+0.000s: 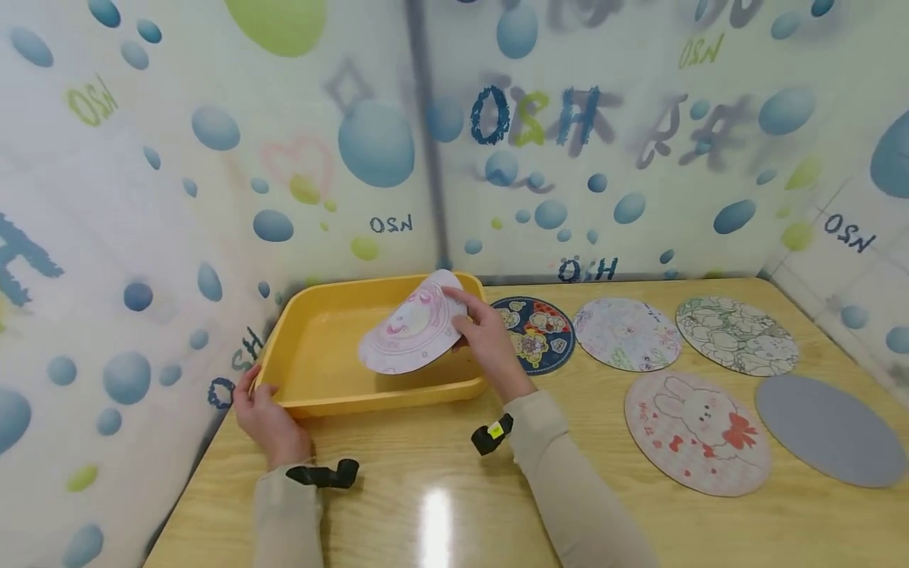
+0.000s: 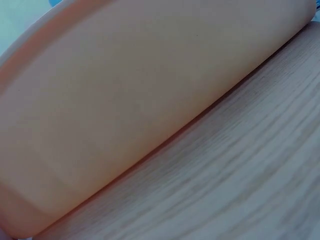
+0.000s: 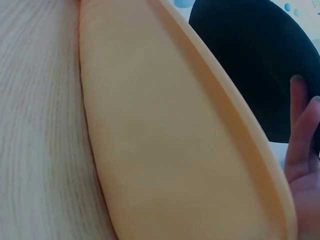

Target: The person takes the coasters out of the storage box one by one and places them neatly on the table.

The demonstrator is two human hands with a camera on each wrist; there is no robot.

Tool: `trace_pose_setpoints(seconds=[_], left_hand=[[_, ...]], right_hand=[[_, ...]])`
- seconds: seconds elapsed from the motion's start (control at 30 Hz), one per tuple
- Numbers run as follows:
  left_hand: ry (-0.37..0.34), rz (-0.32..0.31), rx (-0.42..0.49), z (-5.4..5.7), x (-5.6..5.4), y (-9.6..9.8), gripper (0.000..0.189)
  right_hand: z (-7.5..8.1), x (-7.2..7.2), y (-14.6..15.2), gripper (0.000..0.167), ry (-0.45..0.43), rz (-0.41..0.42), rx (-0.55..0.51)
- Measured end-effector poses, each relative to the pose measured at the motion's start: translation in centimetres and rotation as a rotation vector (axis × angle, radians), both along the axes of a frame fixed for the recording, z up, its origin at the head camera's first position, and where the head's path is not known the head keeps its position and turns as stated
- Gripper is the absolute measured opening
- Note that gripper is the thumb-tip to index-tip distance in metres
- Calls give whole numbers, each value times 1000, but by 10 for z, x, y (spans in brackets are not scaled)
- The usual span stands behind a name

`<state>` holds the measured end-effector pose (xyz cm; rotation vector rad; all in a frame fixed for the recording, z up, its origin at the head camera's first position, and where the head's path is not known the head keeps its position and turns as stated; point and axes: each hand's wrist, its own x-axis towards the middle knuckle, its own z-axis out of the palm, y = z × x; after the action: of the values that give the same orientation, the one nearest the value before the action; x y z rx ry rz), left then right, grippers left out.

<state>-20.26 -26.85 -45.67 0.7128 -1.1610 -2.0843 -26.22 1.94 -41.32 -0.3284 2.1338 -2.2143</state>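
Observation:
My right hand (image 1: pixel 488 338) pinches a round mat (image 1: pixel 408 331) with a pink and white printed face near its right edge. The mat is tilted and bent over the yellow plastic tray (image 1: pixel 312 355), and its dark back (image 3: pixel 240 65) shows in the right wrist view, with fingers (image 3: pixel 300 135) against it. At the tray's front left corner, my left hand (image 1: pixel 273 418) grips the rim. The left wrist view has only the tray's outer wall (image 2: pixel 125 100) and the wooden table (image 2: pixel 240 170).
Right of the tray, a dark blue cartoon mat (image 1: pixel 543 335), a pale patterned mat (image 1: pixel 628 333) and a green line-drawn mat (image 1: pixel 738 335) lie in a row. Nearer are a pink rabbit mat (image 1: pixel 699 434) and a plain grey disc (image 1: pixel 831 430). A printed curtain (image 1: pixel 525 197) hangs behind the table.

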Motion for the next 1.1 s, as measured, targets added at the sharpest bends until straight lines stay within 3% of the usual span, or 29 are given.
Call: trace_pose_setpoints(seconds=[0.5,0.9,1.1], left_hand=[[-17,11,6,-3,-2,-9,37],[-4,-16,45,-5,-1,-7,38],[21,-23,52,-4,-2,-3,38]], right_hand=[[6,13,28,39,52,-11,-65],[15,14,49,40,57,-5,-197],[10,9,63,41,48,-20,-246]])
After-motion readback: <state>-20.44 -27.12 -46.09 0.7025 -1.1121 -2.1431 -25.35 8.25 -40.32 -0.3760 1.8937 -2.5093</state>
